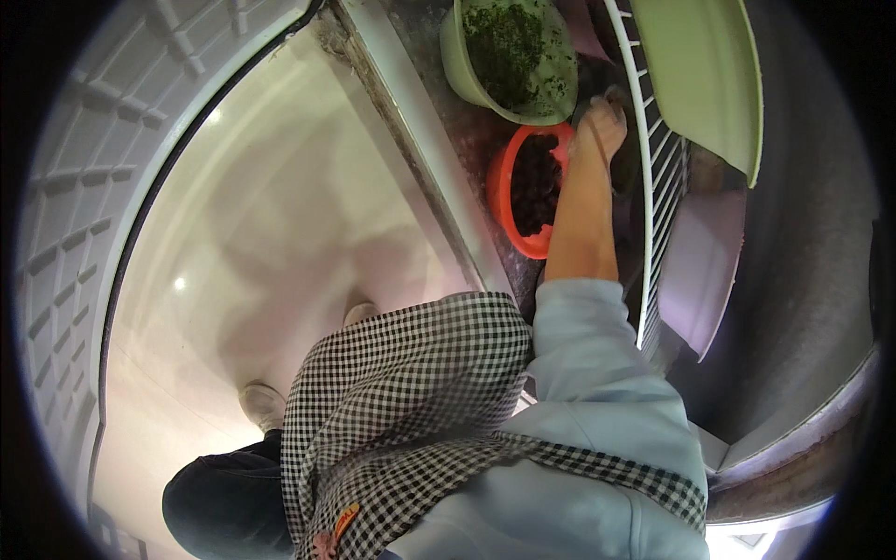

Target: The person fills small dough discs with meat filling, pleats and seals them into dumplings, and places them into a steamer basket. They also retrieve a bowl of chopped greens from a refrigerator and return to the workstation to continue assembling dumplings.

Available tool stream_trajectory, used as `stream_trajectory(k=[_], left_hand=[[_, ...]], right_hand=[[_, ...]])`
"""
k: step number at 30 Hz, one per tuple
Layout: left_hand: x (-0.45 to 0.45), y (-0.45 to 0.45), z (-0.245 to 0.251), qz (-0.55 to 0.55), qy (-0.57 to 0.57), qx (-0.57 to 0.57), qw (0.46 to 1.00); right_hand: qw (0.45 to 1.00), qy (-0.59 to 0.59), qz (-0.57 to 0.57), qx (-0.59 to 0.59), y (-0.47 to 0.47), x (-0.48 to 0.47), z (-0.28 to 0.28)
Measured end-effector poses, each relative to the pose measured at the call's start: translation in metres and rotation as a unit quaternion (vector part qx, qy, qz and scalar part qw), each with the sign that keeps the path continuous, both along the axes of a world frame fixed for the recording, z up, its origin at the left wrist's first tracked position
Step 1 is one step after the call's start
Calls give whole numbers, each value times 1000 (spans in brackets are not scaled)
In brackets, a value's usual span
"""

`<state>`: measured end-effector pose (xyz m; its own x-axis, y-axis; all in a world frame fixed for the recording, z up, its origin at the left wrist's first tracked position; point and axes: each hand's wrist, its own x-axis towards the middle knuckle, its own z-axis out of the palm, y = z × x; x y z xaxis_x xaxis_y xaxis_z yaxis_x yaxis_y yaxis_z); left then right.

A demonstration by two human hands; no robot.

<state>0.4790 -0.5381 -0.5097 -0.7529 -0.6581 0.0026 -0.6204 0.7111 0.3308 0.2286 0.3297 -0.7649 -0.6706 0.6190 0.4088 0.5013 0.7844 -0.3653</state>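
My right hand (603,126) reaches low into a dim compartment, its arm passing over the right side of an orange-red plastic bowl (498,185). Dark, lumpy contents (535,185) fill that bowl; what they are is unclear. Just beyond it, a pale green plastic bowl (455,63) holds chopped or shredded green leaves (507,52). My fingertips are blurred and shaded near the pale green bowl's right side, and whether they grip anything cannot be seen. My left hand is out of view.
A white wire shelf (645,175) stands close to my right arm, bearing a light green tub (700,77) and a lavender tub (700,266). A pale raised sill (427,147) borders the compartment. At the left is a white panel with a moulded grid (77,231). My checked apron (413,364) hangs before me.
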Motion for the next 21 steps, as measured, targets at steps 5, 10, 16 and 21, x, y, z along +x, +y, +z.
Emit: stream_trajectory(k=[5, 10, 16, 21], left_hand=[[-1, -3, -10, 2, -2, 2, 1000], [-10, 5, -15, -12, -21, -10, 1000], [-19, 40, -13, -8, -38, -31, 999], [-23, 55, -7, -2, -64, -43, 997]], right_hand=[[873, 212, 20, -438, 11, -43, 5], [909, 186, 27, -372, 19, -64, 5], [917, 208, 34, -339, 41, -89, 1], [926, 202, 35, -318, 53, -98, -10]])
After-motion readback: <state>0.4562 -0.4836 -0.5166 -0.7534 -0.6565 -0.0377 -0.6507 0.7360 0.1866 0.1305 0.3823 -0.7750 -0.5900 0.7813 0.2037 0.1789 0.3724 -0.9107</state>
